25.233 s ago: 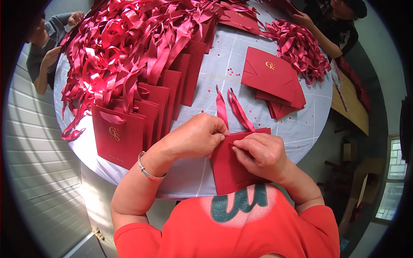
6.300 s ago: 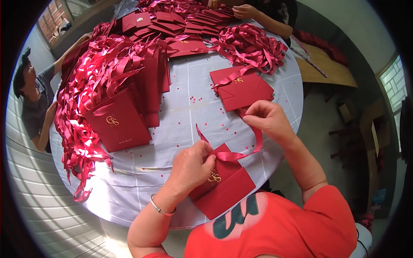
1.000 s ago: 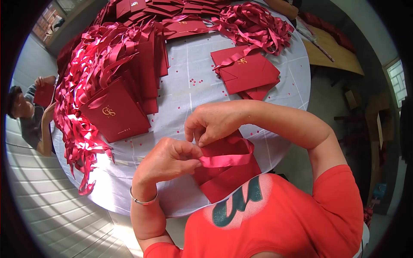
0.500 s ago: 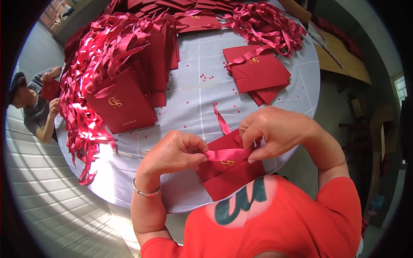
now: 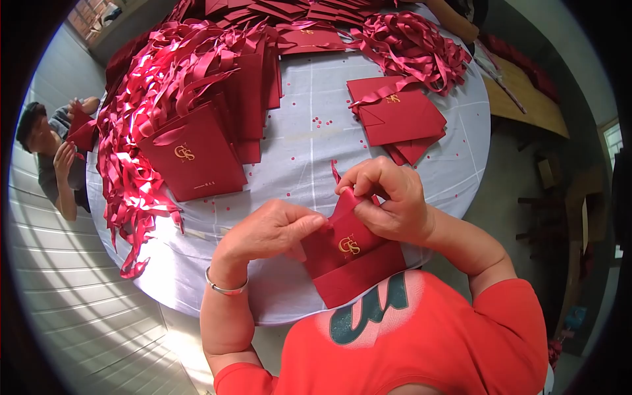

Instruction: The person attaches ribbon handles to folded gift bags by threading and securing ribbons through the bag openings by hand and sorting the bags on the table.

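A dark red paper gift bag [image 5: 355, 273] with a gold emblem lies flat at the table's near edge, its bottom toward my body. My left hand [image 5: 270, 230] grips the bag's upper left edge, thumb on top and fingers partly hidden behind. My right hand [image 5: 388, 201] pinches a red ribbon [image 5: 343, 206] at the bag's upper edge. The ribbon rises taut between the two hands. Its tip, and whatever sits under my right fingers, is hidden.
Finished-looking red bags [image 5: 194, 158] stand stacked at left beside heaped ribbons [image 5: 135, 184]. Another small bag stack [image 5: 398, 112] lies at right, below a ribbon pile [image 5: 411, 49]. Small red dots are scattered over the white tablecloth [image 5: 306, 148]. Another person [image 5: 62, 155] handles a red bag at far left.
The ribbon stretched across the bag's front has been drawn up to its top edge. My right hand has shifted slightly left, and my left thumb has moved up onto the bag's edge.
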Available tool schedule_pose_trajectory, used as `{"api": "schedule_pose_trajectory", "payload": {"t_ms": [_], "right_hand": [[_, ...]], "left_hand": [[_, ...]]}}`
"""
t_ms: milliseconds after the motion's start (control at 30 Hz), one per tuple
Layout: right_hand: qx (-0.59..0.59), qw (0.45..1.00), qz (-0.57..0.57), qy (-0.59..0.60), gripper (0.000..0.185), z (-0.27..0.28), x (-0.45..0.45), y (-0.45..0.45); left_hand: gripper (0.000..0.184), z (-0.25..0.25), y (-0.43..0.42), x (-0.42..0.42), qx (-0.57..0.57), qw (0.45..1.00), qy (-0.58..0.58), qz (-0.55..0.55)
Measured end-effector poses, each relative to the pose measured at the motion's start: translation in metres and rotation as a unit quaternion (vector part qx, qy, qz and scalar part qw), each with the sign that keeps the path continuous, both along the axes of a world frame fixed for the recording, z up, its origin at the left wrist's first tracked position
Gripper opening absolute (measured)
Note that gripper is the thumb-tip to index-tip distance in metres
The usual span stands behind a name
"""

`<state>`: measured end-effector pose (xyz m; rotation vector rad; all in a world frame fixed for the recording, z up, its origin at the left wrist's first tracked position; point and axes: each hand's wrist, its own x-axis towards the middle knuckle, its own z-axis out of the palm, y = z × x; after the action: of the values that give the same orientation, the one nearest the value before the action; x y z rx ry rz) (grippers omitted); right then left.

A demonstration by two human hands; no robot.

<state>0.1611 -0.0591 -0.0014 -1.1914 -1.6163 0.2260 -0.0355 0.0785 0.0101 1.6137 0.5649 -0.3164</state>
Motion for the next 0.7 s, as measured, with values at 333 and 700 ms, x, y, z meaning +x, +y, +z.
{"api": "schedule_pose_trajectory", "payload": {"t_ms": [333,700], "right_hand": [[-0.079,0.982,0.051,0.166,0.027,-0.012,0.001,-0.004],[0.016,0.999,0.032,0.031,0.028,-0.011,0.000,0.002]], "left_hand": [[0.023,0.009,-0.007,0.002,0.065,0.997,-0.014,-0.025],[0.020,0.001,-0.008,0.001,0.099,0.993,-0.047,-0.032]]}}
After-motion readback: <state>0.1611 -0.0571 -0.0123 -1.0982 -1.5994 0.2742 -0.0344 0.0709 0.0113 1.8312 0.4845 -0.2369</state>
